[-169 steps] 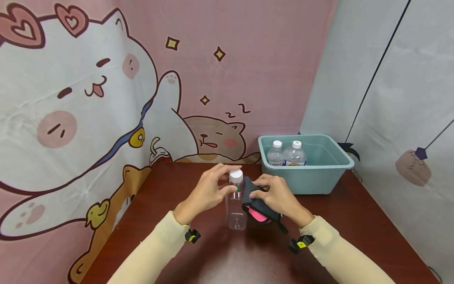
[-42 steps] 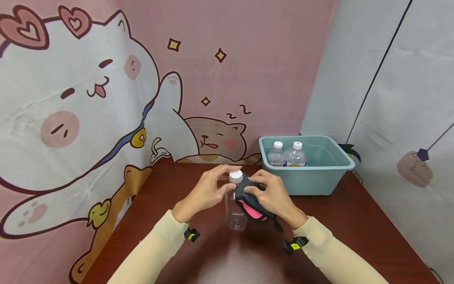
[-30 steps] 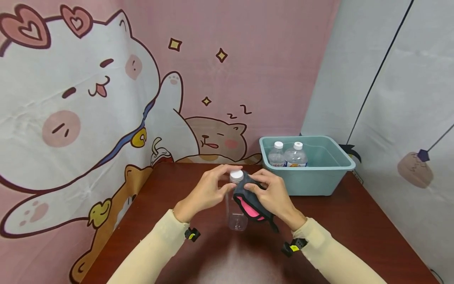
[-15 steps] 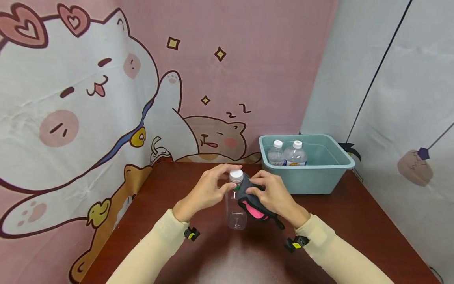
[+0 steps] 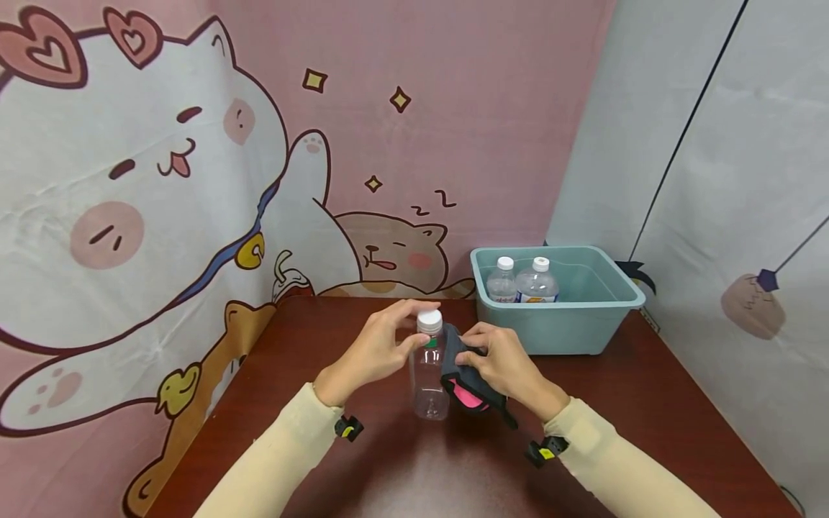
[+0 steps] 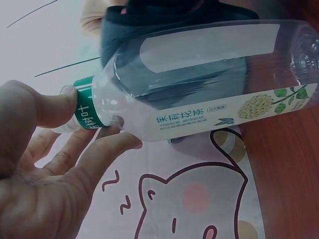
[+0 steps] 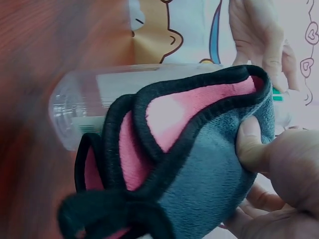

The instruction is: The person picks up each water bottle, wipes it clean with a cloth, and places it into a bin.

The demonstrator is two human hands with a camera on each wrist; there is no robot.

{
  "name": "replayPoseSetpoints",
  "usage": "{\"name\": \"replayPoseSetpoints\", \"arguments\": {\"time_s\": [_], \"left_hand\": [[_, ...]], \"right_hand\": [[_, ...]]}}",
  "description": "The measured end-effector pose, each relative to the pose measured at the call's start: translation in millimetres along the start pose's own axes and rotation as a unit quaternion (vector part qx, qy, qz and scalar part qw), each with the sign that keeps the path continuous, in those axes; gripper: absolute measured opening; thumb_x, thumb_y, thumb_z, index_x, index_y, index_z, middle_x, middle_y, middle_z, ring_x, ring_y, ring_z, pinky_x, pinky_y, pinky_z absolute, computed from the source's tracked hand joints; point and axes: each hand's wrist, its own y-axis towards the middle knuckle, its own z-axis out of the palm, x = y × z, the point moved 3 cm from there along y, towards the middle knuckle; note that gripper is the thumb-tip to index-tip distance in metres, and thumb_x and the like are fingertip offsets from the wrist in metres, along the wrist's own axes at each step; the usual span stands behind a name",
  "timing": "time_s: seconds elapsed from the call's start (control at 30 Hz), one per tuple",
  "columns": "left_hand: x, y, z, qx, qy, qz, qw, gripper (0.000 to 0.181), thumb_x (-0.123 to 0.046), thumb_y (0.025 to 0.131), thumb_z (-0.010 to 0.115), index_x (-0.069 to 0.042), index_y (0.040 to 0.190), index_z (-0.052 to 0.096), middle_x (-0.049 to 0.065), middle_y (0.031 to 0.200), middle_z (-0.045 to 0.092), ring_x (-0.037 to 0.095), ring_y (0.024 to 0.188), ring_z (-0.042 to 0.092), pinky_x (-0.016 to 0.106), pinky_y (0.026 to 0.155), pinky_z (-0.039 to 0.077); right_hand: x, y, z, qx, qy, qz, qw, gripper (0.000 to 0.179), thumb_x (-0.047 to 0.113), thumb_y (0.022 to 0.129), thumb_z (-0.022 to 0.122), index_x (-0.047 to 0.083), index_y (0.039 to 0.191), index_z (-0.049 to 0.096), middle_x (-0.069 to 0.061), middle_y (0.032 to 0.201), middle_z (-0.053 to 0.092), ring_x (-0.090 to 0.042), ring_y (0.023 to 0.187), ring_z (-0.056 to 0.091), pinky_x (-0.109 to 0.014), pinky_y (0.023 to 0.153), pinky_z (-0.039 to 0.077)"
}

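A clear plastic bottle (image 5: 429, 392) with a white cap (image 5: 429, 320) and green neck band (image 6: 83, 102) stands upright on the dark red table. My left hand (image 5: 378, 349) holds it at the neck and cap, thumb on the near side; a flower-printed label (image 6: 199, 112) shows in the left wrist view. On the bottle's right side lies a folded cleaning cloth (image 7: 204, 169), grey-blue outside, pink inside, black-edged with a loop. My right hand (image 5: 508, 363) pinches this cloth between thumb and fingers; part of the bottle is hidden behind it in the right wrist view.
Behind my right hand is a light blue-green plastic bin (image 5: 563, 327). Inside its left part are two capped clear bottles, a smaller one (image 5: 501, 284) and a wider one (image 5: 537, 284). A cartoon-printed curtain (image 5: 453, 129) backs the table (image 5: 311, 331).
The cloth, in my right hand, has gone from lying across the bottle's front to its right side, uncovering more of the bottle. My left hand keeps its hold on the neck.
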Motion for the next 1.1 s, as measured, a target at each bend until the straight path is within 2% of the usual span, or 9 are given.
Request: {"name": "replayPoseSetpoints", "arguments": {"time_s": [0.2, 0.3, 0.4, 0.63, 0.8, 1.1], "left_hand": [[0.1, -0.7, 0.9, 0.000, 0.006, 0.000, 1.0000, 0.058, -0.005, 0.108, 0.083, -0.015, 0.162, 0.065, 0.011, 0.148, 0.075, 0.032, 0.131, 0.082, 0.049, 0.110, 0.069], [-1.5, -0.8, 0.5, -0.002, 0.013, 0.003, 0.9999, 0.058, -0.006, 0.108, 0.083, -0.015, 0.162, 0.065, 0.010, 0.148, 0.076, 0.031, 0.130, 0.082, 0.044, 0.110, 0.070], [-2.7, -0.3, 0.2, -0.006, 0.021, 0.011, 0.9997, 0.058, -0.005, 0.107, 0.084, -0.015, 0.161, 0.066, 0.009, 0.147, 0.076, 0.029, 0.129, 0.083, 0.043, 0.110, 0.069], [-2.9, -0.3, 0.4, -0.005, 0.018, 0.011, 0.9998, 0.057, -0.005, 0.107, 0.084, -0.014, 0.161, 0.065, 0.009, 0.147, 0.076, 0.028, 0.128, 0.083, 0.042, 0.110, 0.069], [-4.0, -1.1, -0.1, -0.003, 0.013, 0.006, 0.9999, 0.057, -0.006, 0.108, 0.083, -0.015, 0.161, 0.065, 0.009, 0.147, 0.076, 0.027, 0.129, 0.082, 0.041, 0.110, 0.069], [-3.9, -0.2, -0.7, -0.004, 0.008, 0.006, 0.9999, 0.058, -0.005, 0.108, 0.083, -0.012, 0.162, 0.065, 0.011, 0.149, 0.075, 0.032, 0.132, 0.081, 0.042, 0.111, 0.069]], "right_hand": [[-17, -9.9, 16, 0.038, -0.008, 0.003, 0.9992, 0.016, 0.005, 0.093, 0.098, 0.008, 0.108, 0.093, 0.003, 0.102, 0.082, -0.010, 0.093, 0.075, -0.029, 0.083, 0.067], [-24, -13.3, 25, 0.060, -0.012, -0.003, 0.9981, 0.015, 0.003, 0.094, 0.096, 0.007, 0.108, 0.093, 0.000, 0.101, 0.083, -0.010, 0.092, 0.077, -0.033, 0.083, 0.069], [-29, -14.9, 32, 0.084, -0.025, -0.010, 0.9961, 0.013, 0.002, 0.094, 0.096, 0.008, 0.105, 0.093, 0.000, 0.100, 0.083, -0.007, 0.091, 0.077, -0.031, 0.081, 0.069], [-33, -16.9, 44, 0.123, -0.052, -0.026, 0.9907, 0.012, 0.002, 0.092, 0.097, 0.011, 0.091, 0.090, 0.000, 0.088, 0.078, -0.003, 0.082, 0.066, -0.024, 0.071, 0.058], [-35, -18.5, 50, 0.150, -0.062, -0.023, 0.9864, 0.011, 0.002, 0.093, 0.096, 0.007, 0.089, 0.088, 0.001, 0.081, 0.072, -0.003, 0.078, 0.060, -0.023, 0.066, 0.050], [-38, -18.3, 57, 0.154, -0.054, -0.011, 0.9866, 0.014, -0.004, 0.093, 0.094, 0.008, 0.091, 0.087, 0.000, 0.083, 0.081, -0.001, 0.077, 0.062, -0.022, 0.065, 0.051]]}}
